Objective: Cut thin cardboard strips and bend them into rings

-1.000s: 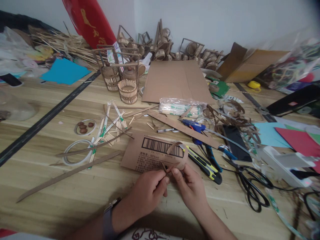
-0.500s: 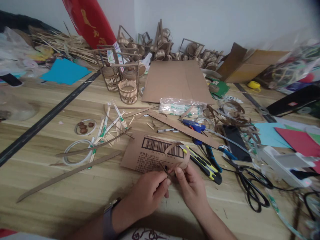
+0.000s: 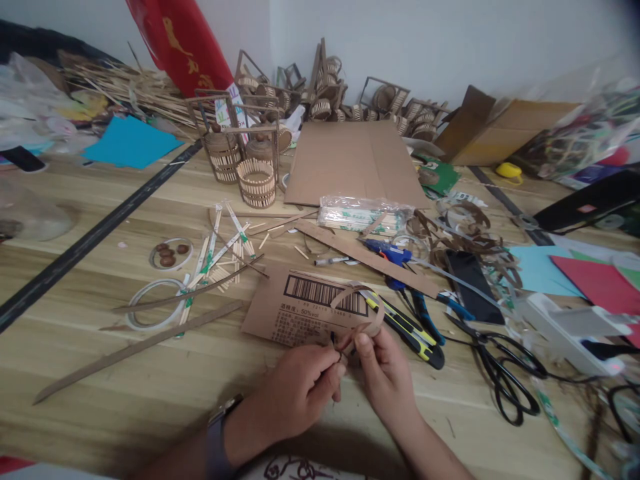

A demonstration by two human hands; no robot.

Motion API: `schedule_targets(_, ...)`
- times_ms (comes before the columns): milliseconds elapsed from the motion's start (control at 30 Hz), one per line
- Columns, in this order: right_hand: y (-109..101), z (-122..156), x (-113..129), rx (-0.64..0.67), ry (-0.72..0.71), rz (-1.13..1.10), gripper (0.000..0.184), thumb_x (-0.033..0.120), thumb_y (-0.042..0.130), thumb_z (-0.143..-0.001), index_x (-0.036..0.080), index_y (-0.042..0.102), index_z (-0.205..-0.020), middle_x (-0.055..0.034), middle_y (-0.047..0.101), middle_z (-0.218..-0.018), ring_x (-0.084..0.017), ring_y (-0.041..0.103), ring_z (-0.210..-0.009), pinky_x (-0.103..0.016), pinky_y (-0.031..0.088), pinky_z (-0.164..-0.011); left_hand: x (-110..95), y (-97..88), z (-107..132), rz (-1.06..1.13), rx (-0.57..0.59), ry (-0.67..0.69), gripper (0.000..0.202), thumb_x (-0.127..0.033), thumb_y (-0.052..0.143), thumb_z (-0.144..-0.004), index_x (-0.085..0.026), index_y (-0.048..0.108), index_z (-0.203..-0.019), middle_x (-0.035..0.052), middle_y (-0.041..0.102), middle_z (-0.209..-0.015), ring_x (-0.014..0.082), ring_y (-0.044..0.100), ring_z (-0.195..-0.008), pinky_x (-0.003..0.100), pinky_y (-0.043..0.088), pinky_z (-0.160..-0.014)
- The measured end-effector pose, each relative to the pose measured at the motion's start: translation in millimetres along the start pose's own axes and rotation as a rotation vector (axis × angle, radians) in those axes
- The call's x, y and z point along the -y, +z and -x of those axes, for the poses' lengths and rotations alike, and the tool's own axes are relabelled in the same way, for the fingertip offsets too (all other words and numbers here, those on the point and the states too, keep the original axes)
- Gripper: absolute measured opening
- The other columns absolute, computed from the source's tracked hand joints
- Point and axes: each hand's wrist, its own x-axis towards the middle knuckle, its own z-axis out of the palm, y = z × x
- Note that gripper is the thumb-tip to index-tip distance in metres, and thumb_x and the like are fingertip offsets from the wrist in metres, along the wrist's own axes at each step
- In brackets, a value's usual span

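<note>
My left hand (image 3: pixel 300 387) and my right hand (image 3: pixel 385 377) meet at the near middle of the wooden table (image 3: pixel 100 373). Both pinch the ends of a thin brown cardboard strip bent into a ring (image 3: pixel 367 310). The ring stands just above a flat cardboard piece with a printed barcode (image 3: pixel 300 310). A watch sits on my left wrist. A yellow and black utility knife (image 3: pixel 405 327) lies right beside my right hand.
Black scissors (image 3: pixel 505 373), a blue glue gun (image 3: pixel 390 253), a dark phone (image 3: pixel 467 283) and a white power strip (image 3: pixel 570 327) crowd the right. Long cardboard strips (image 3: pixel 145 343), a tape roll (image 3: pixel 150 303) and loose sticks lie left. A big cardboard sheet (image 3: pixel 353 163) and small woven baskets (image 3: pixel 255 181) stand behind.
Both hands have shifted slightly right while pinching the strip. The loop has tightened and moved right with them. Nothing else on the table has moved.
</note>
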Motion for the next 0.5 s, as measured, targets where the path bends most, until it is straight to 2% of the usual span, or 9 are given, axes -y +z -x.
schedule_targets(133, 0.3, -1.5, 0.5, 0.001, 0.008, -0.059, 0.035, 0.050, 0.051, -0.098, 0.021, 0.064, -0.081, -0.0022, 0.069, -0.070, -0.015, 0.063, -0.062, -0.024, 0.053, -0.058, -0.4, -0.5, 0.6, 0.014, 0.014, 0.004, 0.036, -0.027, 0.040, -0.100, -0.019, 0.055, -0.068, 0.0008, 0.061, -0.068, 0.0135, 0.057, -0.066, 0.024, 0.039, -0.064)
schedule_targets(333, 0.7, -4.1, 0.6, 0.022, 0.089, -0.140, 0.033, 0.052, 0.054, -0.096, 0.020, 0.064, -0.094, -0.0033, 0.072, -0.076, -0.016, 0.064, -0.063, -0.025, 0.055, -0.059, 0.3, -0.9, 2.1, -0.012, 0.044, 0.008, 0.036, -0.028, 0.039, -0.101, -0.020, 0.056, -0.071, 0.0015, 0.063, -0.072, 0.0150, 0.059, -0.070, 0.025, 0.041, -0.069)
schedule_targets(500, 2.2, -1.4, -1.3, 0.000, 0.064, -0.089, 0.035, 0.053, 0.052, -0.096, 0.021, 0.063, -0.089, -0.0010, 0.068, -0.068, -0.015, 0.061, -0.056, -0.024, 0.052, -0.052, -1.3, -0.9, 0.6, -0.014, 0.026, -0.010, 0.034, -0.029, 0.040, -0.100, -0.020, 0.055, -0.070, 0.0016, 0.062, -0.071, 0.0156, 0.058, -0.070, 0.026, 0.039, -0.067)
